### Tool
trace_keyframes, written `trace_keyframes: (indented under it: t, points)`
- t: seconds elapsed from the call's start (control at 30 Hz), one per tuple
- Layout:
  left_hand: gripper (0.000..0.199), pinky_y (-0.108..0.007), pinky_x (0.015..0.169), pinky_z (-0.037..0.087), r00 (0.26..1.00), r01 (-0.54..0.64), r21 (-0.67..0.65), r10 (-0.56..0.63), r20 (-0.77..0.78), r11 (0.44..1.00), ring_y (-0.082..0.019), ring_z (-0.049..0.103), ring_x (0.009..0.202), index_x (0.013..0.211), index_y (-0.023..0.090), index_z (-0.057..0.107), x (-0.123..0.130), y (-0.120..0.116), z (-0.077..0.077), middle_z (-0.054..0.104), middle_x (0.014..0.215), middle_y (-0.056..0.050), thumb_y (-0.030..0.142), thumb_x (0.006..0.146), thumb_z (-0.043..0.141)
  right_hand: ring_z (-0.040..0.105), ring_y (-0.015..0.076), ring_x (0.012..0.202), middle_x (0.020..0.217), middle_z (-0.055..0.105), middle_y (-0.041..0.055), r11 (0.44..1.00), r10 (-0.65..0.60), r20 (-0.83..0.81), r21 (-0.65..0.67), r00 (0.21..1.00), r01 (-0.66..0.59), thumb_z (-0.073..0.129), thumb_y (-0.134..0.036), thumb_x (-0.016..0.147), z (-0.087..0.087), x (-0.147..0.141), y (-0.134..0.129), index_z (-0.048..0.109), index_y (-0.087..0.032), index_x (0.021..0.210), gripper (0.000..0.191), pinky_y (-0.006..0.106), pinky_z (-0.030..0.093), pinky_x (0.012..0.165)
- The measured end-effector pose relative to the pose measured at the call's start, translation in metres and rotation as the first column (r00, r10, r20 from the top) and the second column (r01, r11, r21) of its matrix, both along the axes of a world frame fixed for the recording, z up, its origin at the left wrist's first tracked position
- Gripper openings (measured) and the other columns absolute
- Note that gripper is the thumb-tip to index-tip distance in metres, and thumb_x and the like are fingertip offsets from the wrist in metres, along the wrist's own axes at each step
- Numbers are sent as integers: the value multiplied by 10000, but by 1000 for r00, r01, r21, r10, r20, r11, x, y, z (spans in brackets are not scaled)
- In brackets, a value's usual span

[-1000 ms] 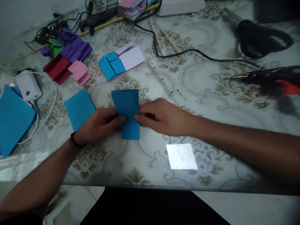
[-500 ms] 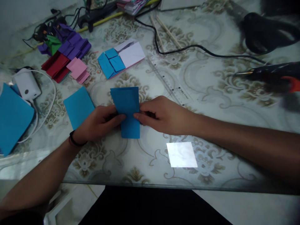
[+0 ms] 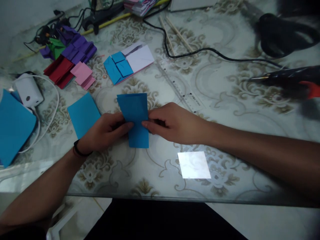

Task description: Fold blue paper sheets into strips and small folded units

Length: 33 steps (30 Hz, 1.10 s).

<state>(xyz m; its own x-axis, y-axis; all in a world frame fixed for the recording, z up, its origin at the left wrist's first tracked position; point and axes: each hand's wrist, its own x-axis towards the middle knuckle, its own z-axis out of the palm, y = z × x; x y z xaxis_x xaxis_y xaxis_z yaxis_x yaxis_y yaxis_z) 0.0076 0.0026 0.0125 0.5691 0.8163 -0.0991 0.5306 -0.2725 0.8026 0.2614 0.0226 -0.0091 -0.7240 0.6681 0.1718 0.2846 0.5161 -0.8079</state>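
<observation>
Flowered tabletop: one blue strip folded, one blue sheet lying flat.
From my remote seat, I see the left hand and right hand pinching the strip's opposite edges, thumbs closed against fingers, left of centre; its top layers part slightly, so I judge it folded but not pressed flat.

Between the fingers is a folded blue paper — the left hand pinches its left edge, the right hand its right, thumbs on the near face. Left of the left fingers, partly covered by that hand, lies a blue sheet. Beyond the fingertips sits a blue-and-white folded piece; past the right fingers slants a clear ruler — well apart, farther right, black scissors.
</observation>
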Motion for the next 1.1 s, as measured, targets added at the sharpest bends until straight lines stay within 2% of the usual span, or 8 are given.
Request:
trace_keyframes:
  t: [0.33, 0.53, 1.1]
  points:
    - [389, -208, 481, 323, 999, 34, 78, -37, 29, 996, -72, 417, 530, 698, 163, 535, 0, 2, -1, 502, 599, 47, 345, 1037, 591, 382, 70, 537, 558, 422, -53, 1000, 18, -8, 1, 1000, -18, 503, -327, 1024, 1, 0, 0, 460, -179, 669, 387, 259, 244, 584]
    - [361, -209, 477, 337, 998, 44, 59, -47, 37, 997, -79, 465, 533, 735, 168, 555, -1, 2, -2, 567, 618, 34, 341, 1050, 582, 386, 70, 538, 561, 425, -51, 1000, 9, -4, -8, 1000, -9, 503, -333, 1026, 1, 0, -1, 456, -180, 669, 392, 259, 248, 584]
    - [352, -204, 468, 357, 1000, 30, 49, -30, 4, 998, -81, 501, 520, 743, 168, 587, -1, 1, 0, 598, 604, 32, 355, 1041, 585, 379, 70, 548, 568, 413, -51, 1000, 11, 0, -2, 1000, -11, 504, -326, 1026, 1, -1, 0, 444, -183, 668, 390, 268, 252, 591]
